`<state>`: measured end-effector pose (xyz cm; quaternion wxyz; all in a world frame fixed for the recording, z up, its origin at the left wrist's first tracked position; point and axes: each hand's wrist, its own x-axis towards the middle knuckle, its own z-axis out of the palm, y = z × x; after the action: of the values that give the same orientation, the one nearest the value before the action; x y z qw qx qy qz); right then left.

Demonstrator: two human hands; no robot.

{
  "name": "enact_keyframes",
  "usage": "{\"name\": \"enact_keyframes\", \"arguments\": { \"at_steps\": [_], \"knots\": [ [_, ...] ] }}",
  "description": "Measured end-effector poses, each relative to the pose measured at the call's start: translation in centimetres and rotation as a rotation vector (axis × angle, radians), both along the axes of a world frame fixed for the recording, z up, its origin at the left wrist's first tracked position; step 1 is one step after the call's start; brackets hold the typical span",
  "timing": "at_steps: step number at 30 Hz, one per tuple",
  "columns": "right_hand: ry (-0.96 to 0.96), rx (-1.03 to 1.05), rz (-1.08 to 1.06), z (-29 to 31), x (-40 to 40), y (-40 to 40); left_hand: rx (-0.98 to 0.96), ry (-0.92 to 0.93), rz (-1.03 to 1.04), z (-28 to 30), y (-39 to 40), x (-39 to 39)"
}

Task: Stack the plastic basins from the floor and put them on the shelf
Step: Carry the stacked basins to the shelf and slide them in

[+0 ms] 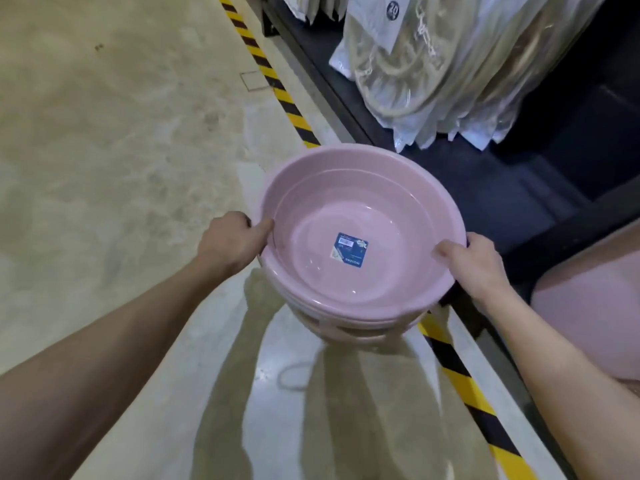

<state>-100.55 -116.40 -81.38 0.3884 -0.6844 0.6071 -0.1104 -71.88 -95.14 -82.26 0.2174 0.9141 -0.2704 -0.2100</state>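
A stack of pink plastic basins [360, 202] is held up above the floor in the middle of the view, nested one inside another, with a blue label stuck on the bottom of the top one. My left hand [230, 240] grips the stack's left rim, thumb over the edge. On the right rim, my right hand [474, 268] holds the stack the same way. The dark shelf [512, 188] lies just beyond the stack to the right, low near the floor.
Plastic-wrapped white goods [433, 64] lean on the shelf at the upper right. A yellow-and-black hazard stripe [277, 88] runs along the concrete floor beside the shelf. Another pink surface [588, 306] shows at the right edge.
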Motion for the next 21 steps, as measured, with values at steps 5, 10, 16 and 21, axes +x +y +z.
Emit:
{"name": "enact_keyframes", "arguments": {
  "at_steps": [5,10,16,21],
  "knots": [
    [0.049,-0.004,0.034,-4.1,-0.1,-0.8,0.058,-0.015,-0.088,-4.1,-0.7,0.3],
    [0.08,-0.063,0.046,-7.0,-0.9,-1.1,0.09,-0.056,-0.151,-6.6,-1.8,0.0],
    [0.162,-0.118,0.105,-8.7,-1.1,-1.5,0.194,-0.221,-0.193,-8.7,-1.6,-0.9],
    [0.212,-0.104,0.141,-9.3,-1.3,-1.7,0.151,-0.205,-0.193,-9.4,-1.7,-0.6]
  ]
}}
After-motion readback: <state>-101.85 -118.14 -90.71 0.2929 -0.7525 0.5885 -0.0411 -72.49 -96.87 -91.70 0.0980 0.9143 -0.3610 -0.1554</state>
